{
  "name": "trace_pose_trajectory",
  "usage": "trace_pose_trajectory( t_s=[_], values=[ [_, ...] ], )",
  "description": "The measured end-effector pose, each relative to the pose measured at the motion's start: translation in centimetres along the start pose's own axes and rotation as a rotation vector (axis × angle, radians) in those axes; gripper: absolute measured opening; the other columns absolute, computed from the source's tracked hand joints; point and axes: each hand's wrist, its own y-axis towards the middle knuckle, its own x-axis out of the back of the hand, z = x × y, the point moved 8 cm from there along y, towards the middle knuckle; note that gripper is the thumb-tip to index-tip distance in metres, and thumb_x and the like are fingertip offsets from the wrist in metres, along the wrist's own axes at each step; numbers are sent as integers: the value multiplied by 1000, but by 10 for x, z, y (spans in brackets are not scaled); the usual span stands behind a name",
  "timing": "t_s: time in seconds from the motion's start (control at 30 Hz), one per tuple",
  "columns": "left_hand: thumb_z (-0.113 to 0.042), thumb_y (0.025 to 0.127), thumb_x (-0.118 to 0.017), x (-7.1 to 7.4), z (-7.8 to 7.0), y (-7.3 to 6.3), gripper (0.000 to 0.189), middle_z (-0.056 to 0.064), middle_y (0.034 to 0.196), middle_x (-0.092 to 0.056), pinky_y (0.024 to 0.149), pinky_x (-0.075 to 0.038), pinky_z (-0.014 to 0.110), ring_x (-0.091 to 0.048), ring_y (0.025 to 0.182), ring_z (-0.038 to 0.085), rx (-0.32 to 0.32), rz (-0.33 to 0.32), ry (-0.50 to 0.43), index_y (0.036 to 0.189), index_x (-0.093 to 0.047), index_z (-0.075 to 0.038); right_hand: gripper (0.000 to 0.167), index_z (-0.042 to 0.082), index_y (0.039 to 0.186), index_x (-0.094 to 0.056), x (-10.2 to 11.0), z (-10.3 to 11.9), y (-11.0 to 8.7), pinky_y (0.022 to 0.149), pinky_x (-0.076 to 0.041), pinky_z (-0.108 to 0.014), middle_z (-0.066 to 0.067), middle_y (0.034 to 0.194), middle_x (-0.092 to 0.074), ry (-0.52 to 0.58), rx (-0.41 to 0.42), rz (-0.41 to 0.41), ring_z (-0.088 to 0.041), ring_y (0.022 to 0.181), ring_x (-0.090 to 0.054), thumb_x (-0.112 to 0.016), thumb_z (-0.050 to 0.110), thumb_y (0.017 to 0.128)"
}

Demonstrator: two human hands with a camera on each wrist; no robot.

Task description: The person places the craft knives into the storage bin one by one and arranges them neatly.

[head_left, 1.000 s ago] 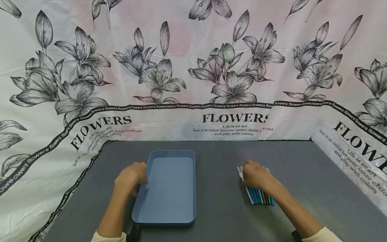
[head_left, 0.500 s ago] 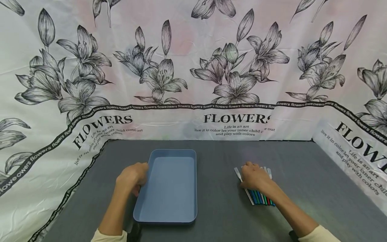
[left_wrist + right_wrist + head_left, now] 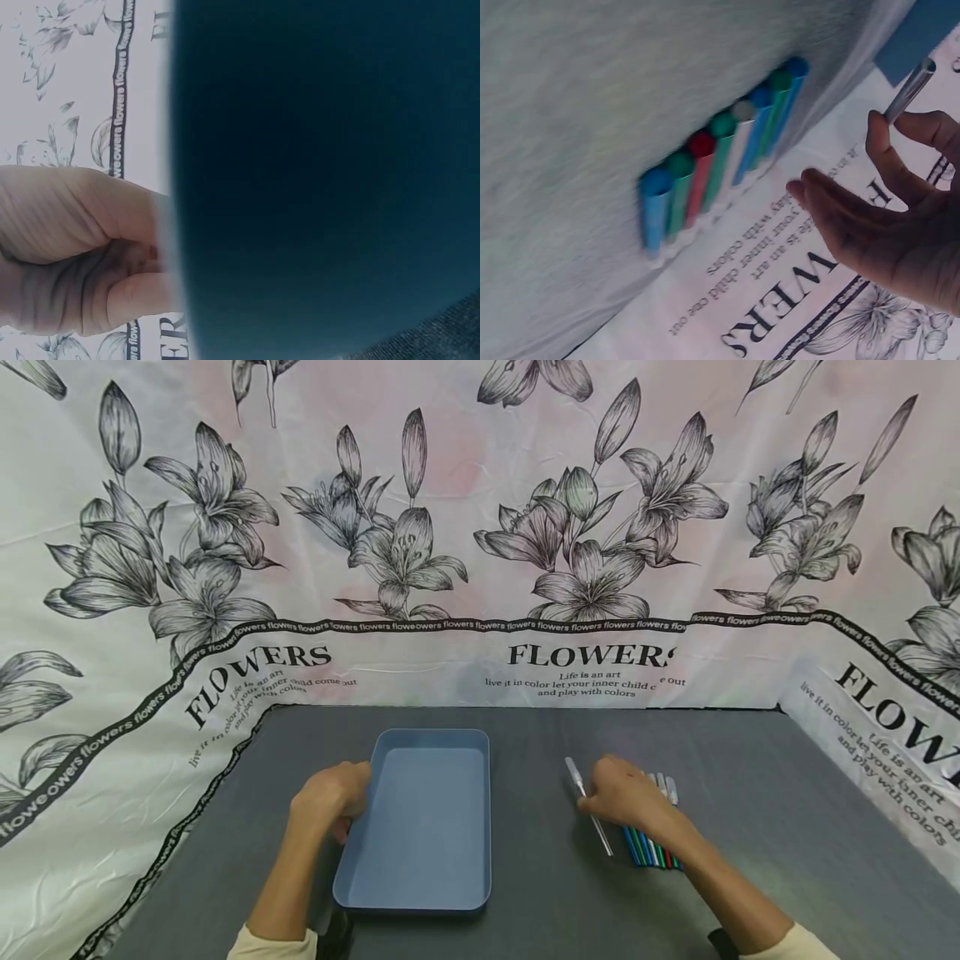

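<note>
My left hand point(image 3: 330, 797) grips the left rim of a blue rectangular tray point(image 3: 420, 827); in the left wrist view the tray wall point(image 3: 315, 187) hides its fingertips. Between thumb and index finger, my right hand point(image 3: 626, 793) pinches a slim silver stick point(image 3: 602, 837) with a wider whitish end pointing away. The right wrist view shows the stick's round silver end point(image 3: 913, 90) sticking out past the pinch, the other fingers loosely bent. Beside and partly under that hand lies a row of similar sticks point(image 3: 654, 850) in blue, green, red and white, with whitish ends.
The sticks stand on a dark grey tabletop point(image 3: 525, 793), to the right of the tray. A white cloth printed with flowers and lettering point(image 3: 420, 668) rises behind the table and along both sides.
My right hand has drawn the silver stick leftward, apart from the row. The left hand has stayed at the tray's rim, and the tray looks nearly unmoved.
</note>
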Motion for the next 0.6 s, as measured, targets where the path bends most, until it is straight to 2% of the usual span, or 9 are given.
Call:
trace_pose_trajectory(
  t_s=[0.07,0.13,0.27,0.43,0.6],
  values=[
    [16,93,-56,0,0,0,48,12,58,-68,68,-61,36,-68,45,21,-8,4,1,140,-53,6,58,23,50,-30,-1,10,2,52,-17,-24,10,55,-20,53,51,15,-7,53,-16,-73,11,87],
    [16,93,-56,0,0,0,51,12,58,-68,68,-61,36,-68,45,21,-13,6,-3,143,-51,7,60,25,50,-29,-3,18,3,51,-13,-23,12,53,-15,104,84,39,-6,51,-11,-71,11,89],
    [16,92,-56,0,3,-1,58,12,60,-68,63,-59,33,-68,46,21,-1,3,-13,148,-47,7,57,25,52,-29,-9,34,10,51,-13,-23,11,53,-16,191,111,84,-7,51,-11,-68,14,93],
    [17,91,-55,-1,4,-1,63,13,67,-68,55,-56,30,-68,46,19,11,2,-27,153,-43,6,54,24,52,-28,-17,49,21,51,-13,-24,10,54,-17,244,114,103,-7,53,-12,-64,14,91],
    [15,93,-55,-3,3,0,64,13,72,-67,56,-57,29,-69,48,19,19,11,-37,154,-41,5,48,22,52,-30,-23,65,30,52,-14,-25,9,53,-20,275,118,102,-8,53,-14,-60,12,87]
  ],
)
